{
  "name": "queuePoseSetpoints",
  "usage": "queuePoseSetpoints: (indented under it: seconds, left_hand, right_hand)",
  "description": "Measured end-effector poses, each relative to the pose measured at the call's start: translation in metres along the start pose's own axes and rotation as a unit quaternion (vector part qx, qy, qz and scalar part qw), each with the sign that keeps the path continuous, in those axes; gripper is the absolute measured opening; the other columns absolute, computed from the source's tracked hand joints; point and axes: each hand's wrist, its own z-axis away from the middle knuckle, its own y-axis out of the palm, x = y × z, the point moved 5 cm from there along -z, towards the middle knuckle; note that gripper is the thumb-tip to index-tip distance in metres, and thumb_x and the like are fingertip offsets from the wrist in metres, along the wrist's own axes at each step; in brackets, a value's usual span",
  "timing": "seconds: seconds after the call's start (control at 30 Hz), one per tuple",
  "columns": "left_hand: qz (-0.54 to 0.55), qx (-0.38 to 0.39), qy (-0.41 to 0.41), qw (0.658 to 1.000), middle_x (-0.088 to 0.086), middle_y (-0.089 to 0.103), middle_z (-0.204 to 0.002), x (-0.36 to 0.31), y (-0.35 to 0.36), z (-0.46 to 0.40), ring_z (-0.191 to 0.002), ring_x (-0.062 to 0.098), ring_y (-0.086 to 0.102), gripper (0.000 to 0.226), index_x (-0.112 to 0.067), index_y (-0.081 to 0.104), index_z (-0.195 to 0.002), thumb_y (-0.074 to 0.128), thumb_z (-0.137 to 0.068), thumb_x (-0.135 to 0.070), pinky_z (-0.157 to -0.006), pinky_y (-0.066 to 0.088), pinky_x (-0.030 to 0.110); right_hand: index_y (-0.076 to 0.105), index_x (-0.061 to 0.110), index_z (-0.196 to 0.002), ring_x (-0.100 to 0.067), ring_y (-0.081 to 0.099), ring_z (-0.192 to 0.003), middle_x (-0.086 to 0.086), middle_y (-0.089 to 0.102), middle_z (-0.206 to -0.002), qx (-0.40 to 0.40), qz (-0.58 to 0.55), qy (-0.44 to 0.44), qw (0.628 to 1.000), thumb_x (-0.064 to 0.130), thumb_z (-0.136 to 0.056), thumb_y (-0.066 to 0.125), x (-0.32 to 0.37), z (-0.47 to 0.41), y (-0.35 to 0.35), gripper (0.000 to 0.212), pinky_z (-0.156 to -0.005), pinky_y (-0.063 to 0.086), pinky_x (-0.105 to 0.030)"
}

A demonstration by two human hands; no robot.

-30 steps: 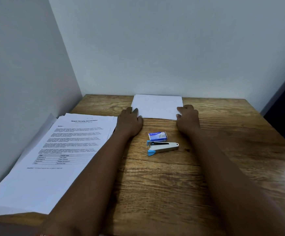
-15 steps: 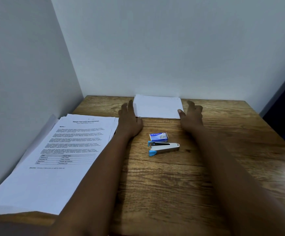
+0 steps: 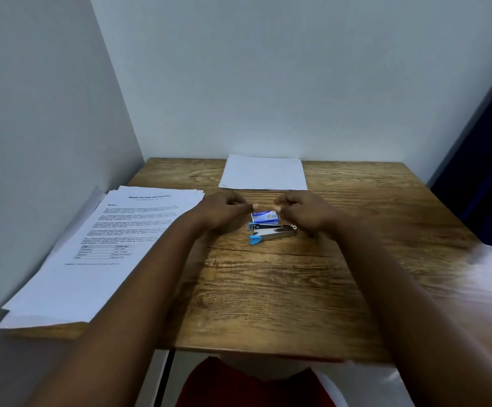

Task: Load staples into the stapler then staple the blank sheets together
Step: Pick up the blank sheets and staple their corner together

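Wooden table (image 3: 268, 289) fills a white-walled corner. Both forearms reach forward, left hand (image 3: 224, 211) and right hand (image 3: 303, 211) loosely curled, holding nothing, flanking the staple box (image 3: 265, 217) behind the stapler (image 3: 271, 232).

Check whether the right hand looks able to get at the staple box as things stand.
Probably yes. The right hand hovers just right of the staple box, fingers loosely curled and holding nothing, with nothing between them. The stapler lies nearer the person, out of the way.
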Motion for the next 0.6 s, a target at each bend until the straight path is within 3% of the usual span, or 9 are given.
queuePoseSetpoints:
  seconds: [0.1, 0.17, 0.27, 0.5, 0.6]
  left_hand:
    - [-0.056, 0.002, 0.007, 0.998, -0.003, 0.069, -0.113, -0.009, 0.005, 0.011, -0.103, 0.015, 0.061, 0.034, -0.024, 0.073, -0.112, 0.063, -0.092, -0.049, -0.087, 0.050, 0.031]
    - [-0.071, -0.026, 0.009, 0.997, -0.002, 0.068, -0.111, -0.014, 0.010, 0.016, -0.098, 0.014, 0.060, 0.029, -0.021, 0.071, -0.112, 0.062, -0.094, -0.042, -0.075, 0.048, 0.026]
    - [-0.070, -0.072, 0.005, 0.995, -0.004, 0.063, -0.101, -0.021, 0.018, 0.022, -0.089, 0.012, 0.056, 0.026, -0.020, 0.066, -0.114, 0.061, -0.095, -0.038, -0.060, 0.038, 0.021]
    - [-0.046, -0.098, -0.005, 0.994, 0.001, 0.070, -0.107, -0.038, 0.030, 0.021, -0.095, 0.019, 0.064, 0.022, -0.019, 0.066, -0.113, 0.058, -0.094, -0.026, -0.082, 0.054, 0.036]
    - [-0.011, -0.102, 0.016, 0.995, 0.003, 0.068, -0.108, -0.051, 0.036, 0.012, -0.085, 0.015, 0.063, 0.027, -0.016, 0.063, -0.120, 0.058, -0.094, -0.023, -0.070, 0.055, 0.032]
  right_hand:
    - [0.062, 0.023, -0.128, -0.011, 0.055, -0.101, 0.003, 0.059, -0.114, 0.011, 0.101, -0.031, 0.994, 0.022, -0.093, 0.064, 0.012, 0.002, 0.003, 0.035, -0.081, 0.040, -0.023]
    - [0.066, 0.020, -0.125, -0.012, 0.057, -0.096, 0.000, 0.064, -0.113, 0.006, 0.136, -0.035, 0.990, 0.020, -0.089, 0.069, 0.017, 0.002, 0.006, 0.036, -0.078, 0.041, -0.023]
    - [0.070, 0.016, -0.116, -0.015, 0.061, -0.092, -0.004, 0.068, -0.111, -0.025, 0.142, -0.014, 0.989, 0.019, -0.084, 0.074, 0.021, 0.002, 0.009, 0.032, -0.073, 0.045, -0.024]
    - [0.073, 0.011, -0.103, -0.023, 0.066, -0.089, -0.011, 0.070, -0.103, -0.084, 0.131, -0.016, 0.988, 0.005, -0.080, 0.074, 0.023, 0.004, 0.012, 0.024, -0.070, 0.051, -0.028]
    - [0.072, 0.010, -0.097, -0.025, 0.067, -0.080, -0.011, 0.070, -0.094, -0.118, 0.088, 0.006, 0.989, 0.005, -0.076, 0.078, 0.012, 0.006, 0.003, 0.021, -0.067, 0.058, -0.035]
